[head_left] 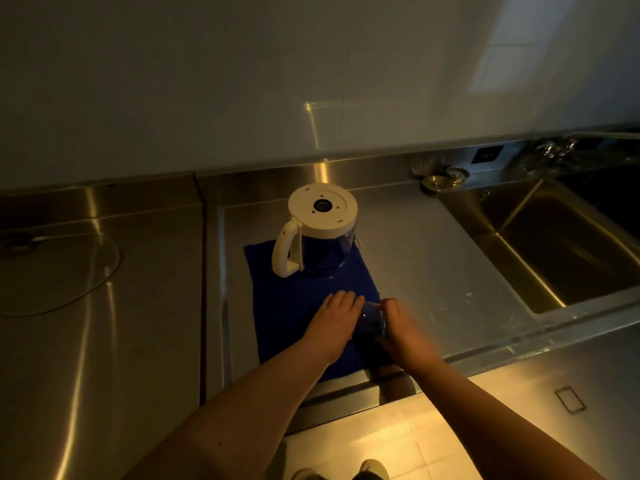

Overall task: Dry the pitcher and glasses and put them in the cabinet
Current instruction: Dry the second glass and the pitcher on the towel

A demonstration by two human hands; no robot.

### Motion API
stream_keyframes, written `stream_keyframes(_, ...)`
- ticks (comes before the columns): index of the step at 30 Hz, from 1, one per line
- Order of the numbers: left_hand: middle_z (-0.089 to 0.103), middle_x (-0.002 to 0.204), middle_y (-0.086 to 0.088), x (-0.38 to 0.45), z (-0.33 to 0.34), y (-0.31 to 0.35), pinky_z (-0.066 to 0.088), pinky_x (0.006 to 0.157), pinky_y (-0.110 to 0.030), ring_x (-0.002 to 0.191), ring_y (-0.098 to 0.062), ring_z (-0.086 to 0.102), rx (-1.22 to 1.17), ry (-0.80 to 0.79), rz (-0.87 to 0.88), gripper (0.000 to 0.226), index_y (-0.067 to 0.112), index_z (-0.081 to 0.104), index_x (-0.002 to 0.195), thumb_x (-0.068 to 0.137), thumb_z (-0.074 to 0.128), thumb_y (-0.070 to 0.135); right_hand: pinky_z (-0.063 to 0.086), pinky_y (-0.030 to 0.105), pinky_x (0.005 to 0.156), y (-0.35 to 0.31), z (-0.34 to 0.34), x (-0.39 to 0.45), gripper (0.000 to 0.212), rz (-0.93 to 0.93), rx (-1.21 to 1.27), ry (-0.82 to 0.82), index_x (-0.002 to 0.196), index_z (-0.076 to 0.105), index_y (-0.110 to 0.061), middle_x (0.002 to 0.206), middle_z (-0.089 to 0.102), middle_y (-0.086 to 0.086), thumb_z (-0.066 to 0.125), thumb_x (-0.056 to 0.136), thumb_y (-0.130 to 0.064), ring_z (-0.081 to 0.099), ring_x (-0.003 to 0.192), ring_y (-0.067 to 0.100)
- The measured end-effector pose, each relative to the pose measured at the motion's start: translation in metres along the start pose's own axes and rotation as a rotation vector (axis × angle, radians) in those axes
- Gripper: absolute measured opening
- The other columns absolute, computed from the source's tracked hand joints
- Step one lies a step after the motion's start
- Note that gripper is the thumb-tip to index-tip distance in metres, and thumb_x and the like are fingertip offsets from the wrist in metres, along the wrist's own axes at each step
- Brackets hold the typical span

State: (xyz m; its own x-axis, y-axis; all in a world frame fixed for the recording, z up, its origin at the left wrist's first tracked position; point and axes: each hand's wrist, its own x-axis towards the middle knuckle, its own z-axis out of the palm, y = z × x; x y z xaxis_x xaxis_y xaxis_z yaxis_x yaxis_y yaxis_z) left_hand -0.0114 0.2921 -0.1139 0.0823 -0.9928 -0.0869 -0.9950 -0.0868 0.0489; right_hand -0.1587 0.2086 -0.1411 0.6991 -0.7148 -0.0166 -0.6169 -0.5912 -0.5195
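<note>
bench: steel, carries cloth | sink: right of cloth | cloth: blue, flat | pitcher: inverted on cloth's far end, handle left | left hand: fingers relaxed against glass | right hand: fingers curled round glass | glass: on cloth's near right part, between hands

Place: a kitchen, dimly lit.
Surface: a long stainless steel surface with a raised steel backsplash along the wall.
Sink: a deep steel sink set into it at right, taps behind.
Wall: pale, glossy panels.
Floor: light tiles below the surface's edge.
Drain fittings: round metal strainers beside the sink.
</note>
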Motion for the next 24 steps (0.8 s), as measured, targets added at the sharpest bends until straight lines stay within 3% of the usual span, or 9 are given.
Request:
stream_keyframes(3, 0.024, 0.152, -0.009, 0.003, 0.002, 0.002, 0.012, 0.117, -0.035, 0.141, -0.024, 0.019, -0.006, 0.008, 0.018, 0.074, 0.01, 0.015, 0.149, 0.091, 0.059, 0.021, 0.043, 0.013, 0.078, 0.007, 0.009, -0.007, 0.033, -0.015, 0.044, 0.009, 0.111, 0.051, -0.012, 0.109, 0.054, 0.003, 0.067, 0.083, -0.018, 0.056, 0.095, 0.013)
stream_keyframes(7, 0.025, 0.151, -0.008, 0.002, 0.002, -0.003, 0.012, 0.117, -0.036, 0.141, -0.024, 0.019, -0.042, 0.025, 0.028, 0.074, 0.011, 0.016, 0.149, 0.091, 0.06, 0.024, 0.043, 0.013, 0.078, -0.002, 0.004, -0.009, 0.033, -0.107, 0.04, 0.089, 0.109, 0.052, -0.019, 0.112, 0.056, -0.002, 0.069, 0.08, -0.025, 0.054, 0.097, 0.006)
stream_keyframes(12, 0.014, 0.157, -0.009, 0.004, 0.004, -0.009, 0.008, 0.118, -0.036, 0.145, -0.024, 0.009, -0.067, -0.023, 0.008, 0.085, 0.009, 0.007, 0.151, 0.089, 0.063, 0.029, 0.047, 0.032, 0.091, -0.025, -0.001, -0.009, 0.055, -0.301, -0.161, 0.132, 0.12, 0.051, -0.01, 0.12, 0.058, 0.013, 0.076, 0.072, -0.019, 0.057, 0.108, 0.026)
stream_keyframes(16, 0.005, 0.159, -0.008, 0.002, 0.004, -0.015, 0.007, 0.117, -0.031, 0.147, -0.022, 0.002, -0.158, -0.068, -0.034, 0.093, 0.009, 0.0, 0.151, 0.087, 0.066, 0.021, 0.044, 0.038, 0.098, -0.028, 0.01, -0.006, 0.062, -0.293, -0.268, 0.076, 0.13, 0.046, -0.012, 0.132, 0.052, 0.012, 0.074, 0.075, -0.02, 0.05, 0.12, 0.029)
stream_keyframes(21, 0.024, 0.148, -0.007, 0.005, 0.003, -0.019, 0.031, 0.109, -0.028, 0.136, -0.022, 0.031, -0.368, -0.083, -0.074, 0.086, 0.01, 0.019, 0.145, 0.078, 0.073, 0.012, 0.044, 0.04, 0.098, -0.034, 0.01, -0.004, 0.058, -0.269, -0.283, 0.1, 0.126, 0.05, -0.011, 0.129, 0.054, 0.013, 0.073, 0.074, -0.02, 0.053, 0.118, 0.03)
stream_keyframes(24, 0.029, 0.143, -0.005, 0.006, 0.0, -0.02, 0.036, 0.107, -0.029, 0.13, -0.02, 0.036, -0.432, -0.09, -0.077, 0.081, 0.012, 0.027, 0.141, 0.076, 0.074, 0.012, 0.033, 0.033, 0.104, -0.038, 0.006, -0.001, 0.056, -0.281, -0.282, 0.092, 0.131, 0.047, -0.01, 0.136, 0.048, 0.012, 0.069, 0.08, -0.022, 0.046, 0.125, 0.028)
